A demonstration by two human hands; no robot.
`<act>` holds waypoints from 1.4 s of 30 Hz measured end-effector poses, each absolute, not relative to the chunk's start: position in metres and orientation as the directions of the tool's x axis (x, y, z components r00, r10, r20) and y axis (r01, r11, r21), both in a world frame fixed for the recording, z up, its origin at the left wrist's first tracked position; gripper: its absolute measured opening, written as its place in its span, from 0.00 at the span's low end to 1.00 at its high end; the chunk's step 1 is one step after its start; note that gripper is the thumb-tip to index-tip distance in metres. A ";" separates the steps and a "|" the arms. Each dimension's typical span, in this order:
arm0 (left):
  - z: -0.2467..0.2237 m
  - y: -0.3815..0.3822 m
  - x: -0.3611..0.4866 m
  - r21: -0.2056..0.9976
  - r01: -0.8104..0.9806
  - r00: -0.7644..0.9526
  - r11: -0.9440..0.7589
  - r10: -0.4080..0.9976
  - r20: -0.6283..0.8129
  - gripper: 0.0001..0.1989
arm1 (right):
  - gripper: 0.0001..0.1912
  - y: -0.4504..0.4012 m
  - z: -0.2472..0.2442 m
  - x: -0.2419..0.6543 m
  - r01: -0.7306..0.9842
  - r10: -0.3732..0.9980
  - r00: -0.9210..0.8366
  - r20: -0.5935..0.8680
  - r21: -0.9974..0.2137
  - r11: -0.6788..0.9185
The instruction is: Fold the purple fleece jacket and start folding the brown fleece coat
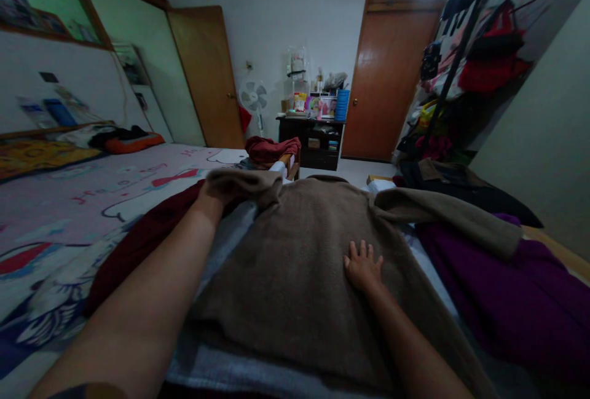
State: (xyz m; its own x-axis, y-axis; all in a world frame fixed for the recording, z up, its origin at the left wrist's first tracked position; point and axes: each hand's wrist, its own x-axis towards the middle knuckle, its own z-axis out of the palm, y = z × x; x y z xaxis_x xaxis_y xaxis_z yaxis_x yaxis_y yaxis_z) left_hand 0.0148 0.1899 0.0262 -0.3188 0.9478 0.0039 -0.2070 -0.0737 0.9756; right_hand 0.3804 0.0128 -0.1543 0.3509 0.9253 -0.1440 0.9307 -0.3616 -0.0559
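Observation:
A brown long-sleeved garment (pixel 304 276) lies spread out on a light blue-grey cloth (pixel 239 368), its collar at the far end. My left hand (pixel 214 193) is at the left sleeve (pixel 258 185), which is folded and slightly raised; the fabric partly hides my fingers, which grip it. On the right side of the garment's body, my right hand (pixel 364 265) lies flat with fingers spread. The right sleeve (pixel 452 211) stretches out to the right, across a purple garment (pixel 502 288).
Dark red cloth (pixel 142 245) lies left of the garment, beside a bed with a pink patterned sheet (pixel 115 184). Dark clothing (pixel 474 187) is at the right. Further back stand a black cabinet (pixel 311 141), a fan (pixel 254 98) and a wooden door (pixel 387 79).

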 end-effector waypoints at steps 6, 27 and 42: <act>0.028 0.184 -0.006 0.892 -0.408 -0.550 -0.194 0.832 -0.071 0.16 | 0.32 0.012 -0.156 0.381 0.932 0.929 0.351 -0.118 -0.046 -0.358; -0.144 -0.031 0.102 0.432 0.734 0.500 -0.524 0.847 0.178 0.15 | 0.29 -0.026 -0.147 0.379 0.969 0.965 0.235 -0.116 -0.055 -0.243; -0.118 -0.073 0.134 0.505 0.558 0.777 -0.659 0.628 -0.039 0.45 | 0.22 -0.060 -0.090 0.413 0.962 0.958 0.266 0.107 -0.096 -0.256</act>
